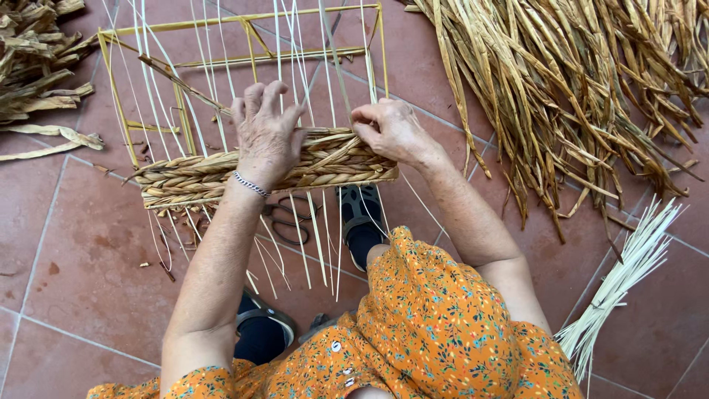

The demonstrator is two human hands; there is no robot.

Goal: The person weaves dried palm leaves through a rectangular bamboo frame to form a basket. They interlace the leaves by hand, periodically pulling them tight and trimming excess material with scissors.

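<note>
**Mia:** What do you see from the head camera?

**Ben:** In the middle of the frame there is a yellow wire frame (pixel 118 96) lying on the red tiled floor (pixel 74 244). Thin pale strands (pixel 221 81) run up and down across it. A band of woven, braided dry straw (pixel 185 179) goes from side to side over the strands.

**Mia:** Where are the hands?

**Ben:** The left hand (pixel 266 137) lies flat on the woven band, just left of the middle. Its fingers are spread out and point to the top of the frame. It grips nothing. A silver bracelet (pixel 251 185) is on that wrist.

**Mia:** And the other one?

**Ben:** The right hand (pixel 388 129) is at the right end of the band. Its fingers are curled and pinch the straw there.

**Mia:** What else is around?

**Ben:** A big heap of long dry leaves (pixel 561 96) fills the upper right. A smaller heap of dry leaves (pixel 37 59) is in the upper left. A bundle of thin pale sticks (pixel 620 281) lies at the lower right. Dark scissors (pixel 284 218) lie on the floor under the band, near a dark sandal (pixel 362 210). The person wears an orange flowered dress (pixel 436 332) at the bottom.
</note>
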